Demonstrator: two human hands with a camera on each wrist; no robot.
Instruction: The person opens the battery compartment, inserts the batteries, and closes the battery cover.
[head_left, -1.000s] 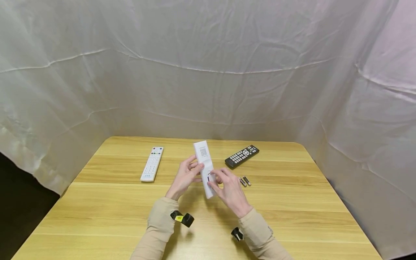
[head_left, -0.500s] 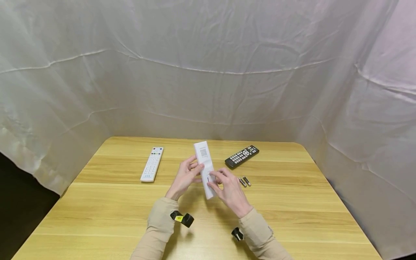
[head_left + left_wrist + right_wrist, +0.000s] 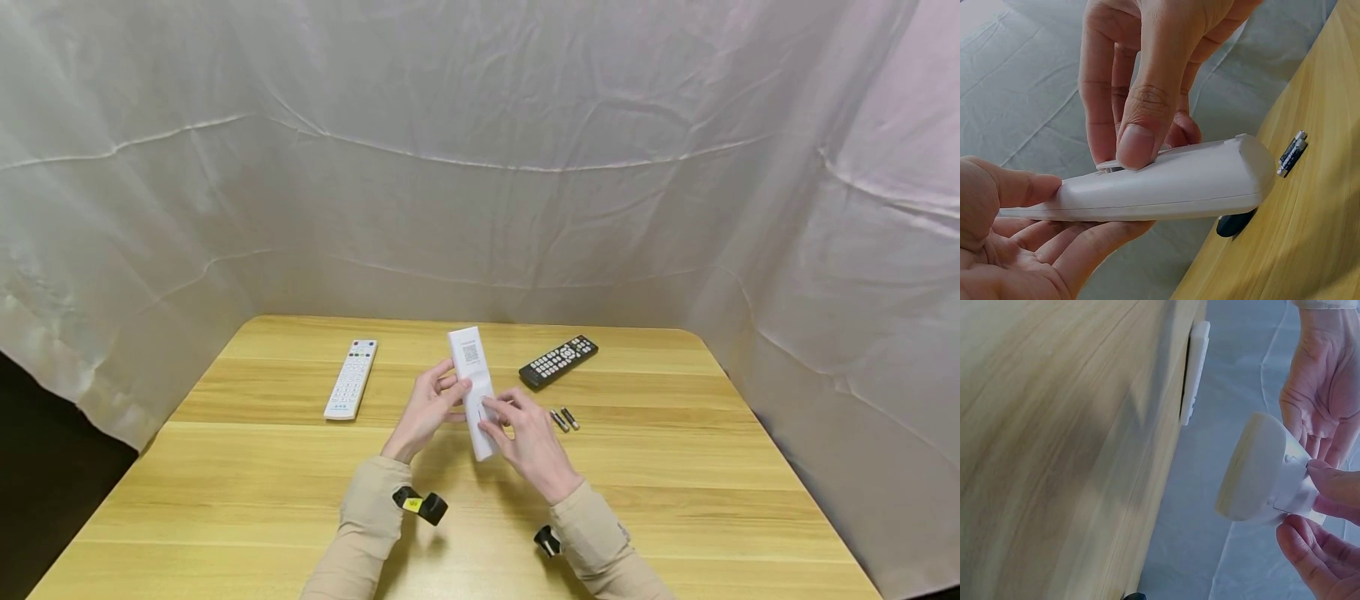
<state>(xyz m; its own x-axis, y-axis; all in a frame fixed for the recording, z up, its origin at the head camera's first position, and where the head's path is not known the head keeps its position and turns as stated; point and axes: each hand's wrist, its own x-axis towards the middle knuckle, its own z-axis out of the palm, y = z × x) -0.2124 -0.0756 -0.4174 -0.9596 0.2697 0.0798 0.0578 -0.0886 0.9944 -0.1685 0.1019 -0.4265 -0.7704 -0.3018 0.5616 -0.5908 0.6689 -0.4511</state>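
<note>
My left hand (image 3: 429, 407) holds a white remote control (image 3: 471, 358) above the table, its back with a printed code facing up. The thumb lies on the back and the fingers support it from beneath. At the near half, my right hand (image 3: 534, 440) pinches the battery cover (image 3: 1109, 166) between thumb and fingers, right at the remote's back. One edge of the cover stands slightly raised in the left wrist view, while the fingertips hide most of it. A thin dark line shows beside the fingers in the head view.
Two batteries (image 3: 565, 418) lie on the wooden table (image 3: 675, 467), right of my right hand. A black remote (image 3: 558, 361) lies behind them, and another white remote (image 3: 352, 379) lies button side up at the left. Grey cloth (image 3: 480, 208) hangs round the table's back and sides.
The dark opening on the remote's back has narrowed to a thin line under my right fingers as the cover came down over it. Both hands otherwise stay almost in place.
</note>
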